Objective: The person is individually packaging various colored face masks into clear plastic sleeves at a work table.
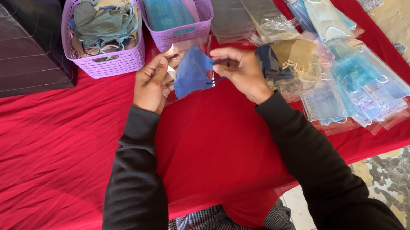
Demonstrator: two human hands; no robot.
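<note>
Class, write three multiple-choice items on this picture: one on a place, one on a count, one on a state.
1. Where do the lilac baskets stand on the red cloth?
A. far edge
B. near edge
C. on the floor

2. How many lilac baskets are there?
A. one
B. two
C. four

3. How is the blue mask held?
A. lying loose on the cloth
B. by the right hand alone
C. between both hands

Answers: 1 A, they stand beyond the hands. 2 B, two stand side by side. 3 C, the left hand and the right hand each pinch a side.
</note>
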